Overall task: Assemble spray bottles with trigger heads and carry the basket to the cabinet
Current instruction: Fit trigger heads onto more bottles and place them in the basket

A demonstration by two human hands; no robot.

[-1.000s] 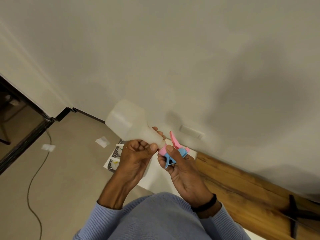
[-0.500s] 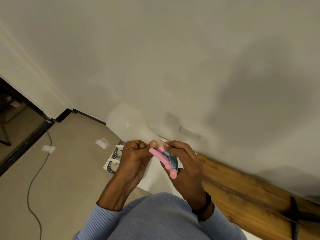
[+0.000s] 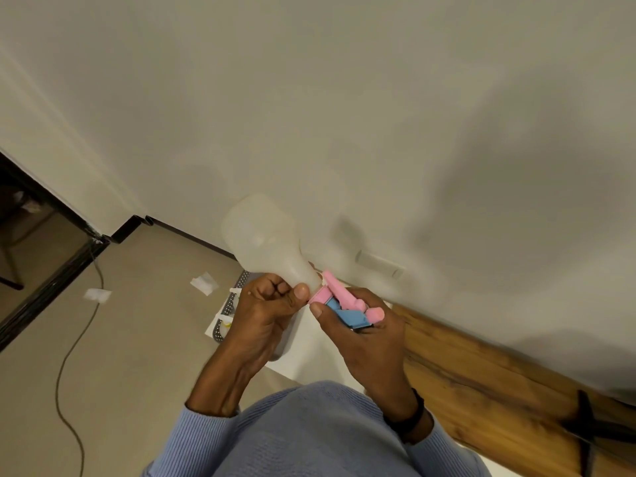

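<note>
A translucent white spray bottle [image 3: 265, 241] is held up in front of the wall, its base pointing away and up to the left. My left hand [image 3: 272, 308] grips its neck. A pink and blue trigger head [image 3: 344, 304] sits at the bottle's mouth, and my right hand [image 3: 364, 335] is closed around it. Below my left hand a grey perforated basket [image 3: 220, 330] shows at its edge, with white parts inside, mostly hidden by my arm.
A white surface [image 3: 309, 352] lies under my hands, with a wooden tabletop [image 3: 481, 380] to the right along the wall. On the beige floor at left are a thin cable [image 3: 75, 346] and two scraps of white paper [image 3: 204, 283]. A dark doorway edge [image 3: 41, 287] is at far left.
My right hand has turned the trigger head round at the bottle's neck, so the pink lever now points up and right. The bottle has tilted slightly; the left hand keeps its grip.
</note>
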